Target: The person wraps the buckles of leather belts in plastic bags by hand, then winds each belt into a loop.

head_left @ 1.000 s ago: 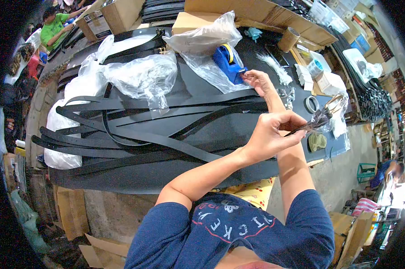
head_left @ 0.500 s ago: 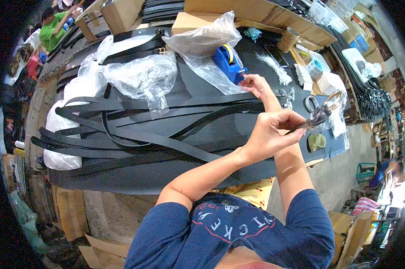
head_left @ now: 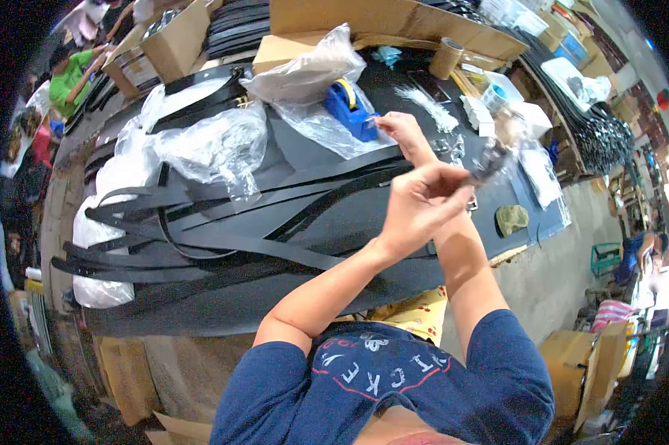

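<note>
My left hand point(head_left: 429, 199) is closed, thumb and fingers pinching a dark bundle with clear plastic around it point(head_left: 491, 162), smeared by motion. My left forearm crosses over my right arm. Farther out, my right hand point(head_left: 405, 136) is at the front cutting end of a blue tape dispenser point(head_left: 351, 113), fingertips pinched on the end of the tape point(head_left: 373, 119). The dispenser holds a yellow-cored roll and rests on a clear plastic bag point(head_left: 312, 81). Long black straps point(head_left: 238, 241) spread across the table to the left of my hands.
Clear and white plastic bags point(head_left: 212, 141) lie at the table's left. A cardboard tube point(head_left: 446, 58), white ties point(head_left: 428, 107) and small white boxes point(head_left: 477, 115) sit at the back right. A green cloth item point(head_left: 511, 220) is near the right edge. A person point(head_left: 73, 80) works far left.
The view has shifted a little, moving the table contents left. My left hand has swung the dark bundle up and left. My right hand stays at the tape dispenser.
</note>
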Demonstrator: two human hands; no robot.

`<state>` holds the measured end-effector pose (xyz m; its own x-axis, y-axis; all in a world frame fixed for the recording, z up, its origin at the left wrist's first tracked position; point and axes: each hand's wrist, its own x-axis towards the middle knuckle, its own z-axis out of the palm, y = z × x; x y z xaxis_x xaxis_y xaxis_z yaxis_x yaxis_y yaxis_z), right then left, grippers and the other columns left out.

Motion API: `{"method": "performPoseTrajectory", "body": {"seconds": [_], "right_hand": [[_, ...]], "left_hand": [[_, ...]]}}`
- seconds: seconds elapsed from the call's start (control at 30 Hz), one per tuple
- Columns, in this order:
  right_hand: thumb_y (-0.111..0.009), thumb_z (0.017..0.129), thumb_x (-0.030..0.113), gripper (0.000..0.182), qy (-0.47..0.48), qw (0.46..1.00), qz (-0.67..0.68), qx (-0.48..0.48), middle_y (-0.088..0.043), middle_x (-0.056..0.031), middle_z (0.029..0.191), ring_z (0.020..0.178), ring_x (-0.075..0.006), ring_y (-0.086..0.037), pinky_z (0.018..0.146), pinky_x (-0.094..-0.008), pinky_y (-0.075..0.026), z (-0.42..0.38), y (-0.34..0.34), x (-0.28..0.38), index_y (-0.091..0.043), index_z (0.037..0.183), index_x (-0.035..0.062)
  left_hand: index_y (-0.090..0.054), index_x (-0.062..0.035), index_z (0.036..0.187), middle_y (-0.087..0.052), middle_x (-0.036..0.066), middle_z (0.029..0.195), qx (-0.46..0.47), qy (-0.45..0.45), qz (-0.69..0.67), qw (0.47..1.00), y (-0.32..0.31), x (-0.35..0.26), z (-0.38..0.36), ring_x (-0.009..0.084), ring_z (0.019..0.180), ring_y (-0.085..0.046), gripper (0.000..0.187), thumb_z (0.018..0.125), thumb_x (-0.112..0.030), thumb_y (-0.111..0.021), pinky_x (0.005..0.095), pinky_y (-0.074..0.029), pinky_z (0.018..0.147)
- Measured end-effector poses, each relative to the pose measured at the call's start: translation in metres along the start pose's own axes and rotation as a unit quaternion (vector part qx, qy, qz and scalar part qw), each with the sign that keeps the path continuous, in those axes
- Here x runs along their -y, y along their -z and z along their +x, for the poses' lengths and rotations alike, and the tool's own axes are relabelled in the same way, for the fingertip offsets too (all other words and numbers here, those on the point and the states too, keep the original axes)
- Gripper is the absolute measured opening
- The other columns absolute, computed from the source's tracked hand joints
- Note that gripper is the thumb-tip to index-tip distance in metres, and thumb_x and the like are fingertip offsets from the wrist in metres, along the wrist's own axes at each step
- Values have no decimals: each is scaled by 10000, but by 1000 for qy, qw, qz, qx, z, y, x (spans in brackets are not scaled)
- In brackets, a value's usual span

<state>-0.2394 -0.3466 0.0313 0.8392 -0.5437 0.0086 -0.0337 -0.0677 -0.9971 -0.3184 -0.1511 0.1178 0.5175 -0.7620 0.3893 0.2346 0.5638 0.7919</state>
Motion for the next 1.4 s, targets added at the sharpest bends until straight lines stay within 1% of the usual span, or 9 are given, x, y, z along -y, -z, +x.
{"method": "performPoseTrajectory", "body": {"seconds": [0.1, 0.17, 0.23, 0.33, 0.43, 0.63, 1.0, 1.07, 1.4], "right_hand": [[-654, 806, 220, 179, 58, 997, -35, -22, -585, -1, 704, 690, -76, -516, 645, -230, -400, -51, 24, 46, -629, 764, 48], [-649, 818, 178, 162, 82, 995, 20, -58, -549, 6, 731, 707, -70, -501, 638, -231, -396, -86, 55, 43, -595, 748, 42], [-652, 816, 133, 166, 152, 980, -96, -87, -498, 10, 768, 703, -70, -474, 637, -234, -385, -148, 58, 103, -552, 730, 32], [-664, 798, 95, 176, 157, 967, -189, -69, -435, 18, 772, 711, -72, -438, 662, -211, -350, -202, 83, 140, -529, 708, 25], [-674, 787, 96, 192, 177, 960, -217, -33, -464, -2, 734, 699, -85, -442, 640, -214, -347, -234, 83, 170, -525, 687, 27], [-679, 785, 102, 202, 240, 915, -319, -60, -489, -16, 675, 616, -105, -455, 558, -252, -373, -234, 76, 177, -529, 684, 11], [-691, 775, 142, 209, 238, 898, -362, -74, -505, -55, 643, 586, -133, -450, 523, -275, -349, -228, 78, 176, -563, 688, 3], [-690, 774, 140, 192, 166, 929, -322, -78, -506, -50, 650, 595, -135, -458, 531, -279, -350, -231, 77, 179, -579, 694, 4], [-671, 754, 106, 167, 216, 891, -374, -143, -500, -85, 655, 565, -190, -485, 504, -311, -360, -230, 67, 166, -572, 673, -2]], "left_hand": [[-594, 31, 960, -655, 86, 862, -27, -13, -5, 1000, 2, -9, 13, 141, 791, -642, 139, 824, 25, -621, 251, -516, 728], [-598, 27, 961, -660, 95, 877, -30, -12, -51, 998, 5, -5, 24, 144, 773, -647, 134, 830, 12, -620, 247, -519, 723], [-603, 29, 967, -664, 98, 883, -40, 24, -67, 997, 2, -8, 31, 152, 757, -652, 143, 833, -15, -628, 250, -524, 723], [-612, 27, 952, -665, 89, 875, -33, 40, -31, 998, -3, -2, 40, 146, 743, -649, 140, 832, -38, -640, 250, -523, 712], [-617, 28, 953, -667, 80, 857, -24, 62, 7, 998, -15, 3, 43, 135, 751, -643, 142, 828, -35, -643, 239, -516, 702], [-609, 65, 929, -655, 72, 820, -2, 32, 66, 997, -36, 12, 36, 106, 725, -639, 156, 812, -28, -652, 200, -503, 650], [-621, 67, 922, -659, 68, 814, -8, 6, 124, 992, -42, 15, 27, 95, 725, -634, 154, 808, -31, -656, 200, -504, 644], [-621, 66, 925, -660, 62, 813, -16, 9, 112, 994, -43, 17, 27, 86, 718, -629, 153, 808, -28, -654, 193, -499, 637], [-642, 45, 908, -660, 33, 774, -26, -24, 176, 984, -46, 19, 21, 44, 693, -592, 138, 799, -38, -659, 187, -482, 628]]}}
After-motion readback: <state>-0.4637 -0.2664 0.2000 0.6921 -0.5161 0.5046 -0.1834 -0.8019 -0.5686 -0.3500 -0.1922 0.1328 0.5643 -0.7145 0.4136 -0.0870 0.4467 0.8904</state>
